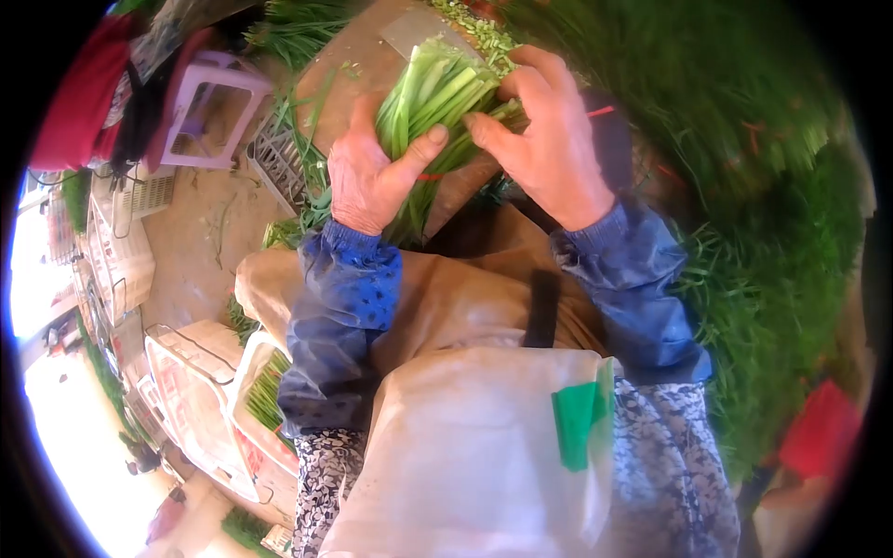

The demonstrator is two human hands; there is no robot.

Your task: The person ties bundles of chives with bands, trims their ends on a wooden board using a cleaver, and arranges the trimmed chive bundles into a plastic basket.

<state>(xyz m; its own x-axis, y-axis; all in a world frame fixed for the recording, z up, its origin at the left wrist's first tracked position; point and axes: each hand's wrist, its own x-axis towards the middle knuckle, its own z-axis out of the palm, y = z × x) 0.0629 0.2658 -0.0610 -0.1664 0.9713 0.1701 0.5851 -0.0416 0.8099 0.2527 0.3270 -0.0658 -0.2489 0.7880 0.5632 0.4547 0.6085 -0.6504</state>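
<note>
Up in the middle of the head view is a bunch of long green stalks, their pale cut ends pointing up and away from me. My left hand is wrapped round its left side, with the thumb across the front. A thin red band shows just below that thumb. On the right side, my right hand has its thumb and curled fingers against the stalks near the cut ends. The lower part of the bunch hangs towards my lap and is partly hidden by my left hand and wrist.
A large heap of greens fills the right side. Behind the bunch lies a brown board with short cut pieces beside it. To the left stand a lilac plastic stool, a grey crate and white baskets. A tan apron covers my lap.
</note>
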